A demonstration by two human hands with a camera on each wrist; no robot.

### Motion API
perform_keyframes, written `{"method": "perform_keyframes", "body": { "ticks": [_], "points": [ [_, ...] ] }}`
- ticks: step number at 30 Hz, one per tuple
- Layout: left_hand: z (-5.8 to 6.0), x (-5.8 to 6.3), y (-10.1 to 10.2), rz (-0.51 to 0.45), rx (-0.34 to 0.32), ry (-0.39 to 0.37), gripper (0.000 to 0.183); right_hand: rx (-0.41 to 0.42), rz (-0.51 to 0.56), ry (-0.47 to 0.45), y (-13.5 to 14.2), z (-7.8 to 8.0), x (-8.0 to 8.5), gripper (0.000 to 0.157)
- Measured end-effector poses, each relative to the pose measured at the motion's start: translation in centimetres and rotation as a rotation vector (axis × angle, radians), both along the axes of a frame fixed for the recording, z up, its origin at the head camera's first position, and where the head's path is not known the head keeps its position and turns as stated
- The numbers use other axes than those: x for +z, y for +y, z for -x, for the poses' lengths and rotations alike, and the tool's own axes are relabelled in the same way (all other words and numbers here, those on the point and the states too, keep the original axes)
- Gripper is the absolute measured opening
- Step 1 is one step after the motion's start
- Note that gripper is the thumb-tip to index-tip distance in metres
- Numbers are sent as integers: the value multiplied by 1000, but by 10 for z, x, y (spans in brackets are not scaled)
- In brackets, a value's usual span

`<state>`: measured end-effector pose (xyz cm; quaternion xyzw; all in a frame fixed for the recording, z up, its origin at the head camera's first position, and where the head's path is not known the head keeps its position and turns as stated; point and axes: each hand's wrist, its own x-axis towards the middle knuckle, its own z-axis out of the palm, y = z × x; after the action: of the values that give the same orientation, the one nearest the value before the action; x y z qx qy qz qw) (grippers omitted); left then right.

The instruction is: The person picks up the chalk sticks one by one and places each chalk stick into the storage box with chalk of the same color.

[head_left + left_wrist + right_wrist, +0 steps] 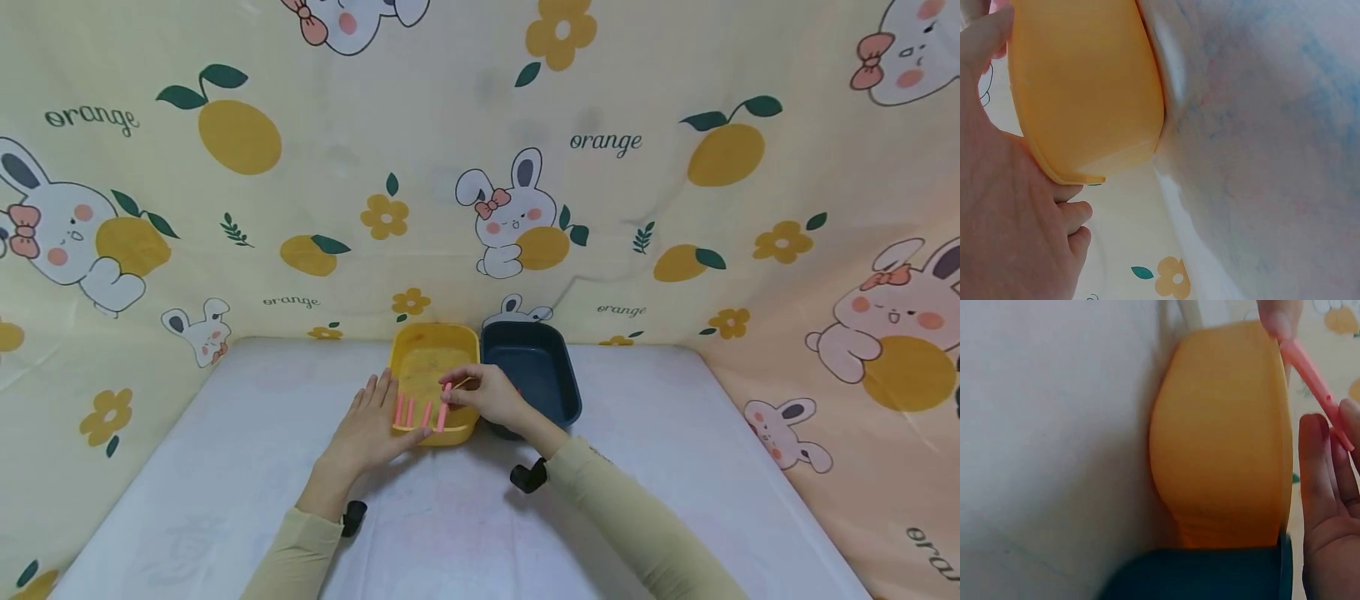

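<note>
A yellow plastic basin [474,421] stands on the table, with several slim pink clips [410,412] upright along its near side. My right hand [487,393] pinches the upper end of one pink clip [1311,372] between thumb and fingers, and the clip's lower end meets the near rim. On the basin's left side rests my left hand [363,429], fingers extended along the wall. Its thumb lies at the near rim, touching or very close to that clip's lower end. In the left wrist view, the basin's wall [1091,87] hides part of the fingers.
A dark blue basin [528,375] stands against the yellow one on the right; a small red spot shows inside it, partly behind my right hand. White cloth covers the table [435,533]. A patterned curtain [420,108] closes off the back and sides.
</note>
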<state>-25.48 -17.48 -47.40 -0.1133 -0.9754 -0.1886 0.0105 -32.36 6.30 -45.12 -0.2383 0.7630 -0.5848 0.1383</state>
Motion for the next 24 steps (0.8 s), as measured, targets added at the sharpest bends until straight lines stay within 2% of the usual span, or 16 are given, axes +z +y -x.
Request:
{"method": "perform_keyframes", "body": {
  "ticks": [5, 10, 14, 20, 24],
  "points": [
    [-1, 1, 0, -6, 3, -18, 117, -10, 3, -52, 0, 19, -3, 24],
    [0, 0, 1, -15, 3, -17, 116, 13, -121, 13, 1, 33, -5, 25],
    [1, -1, 0, -14, 5, -12, 116, 74, -234, 96, -1, 40, -3, 20],
    [0, -1, 0, -15, 5, -3, 116, 170, -443, 316, -5, 42, 2, 14],
    [-1, 0, 0, -11, 7, 0, 116, 217, -487, 357, -7, 43, 1, 10]
  ]
}}
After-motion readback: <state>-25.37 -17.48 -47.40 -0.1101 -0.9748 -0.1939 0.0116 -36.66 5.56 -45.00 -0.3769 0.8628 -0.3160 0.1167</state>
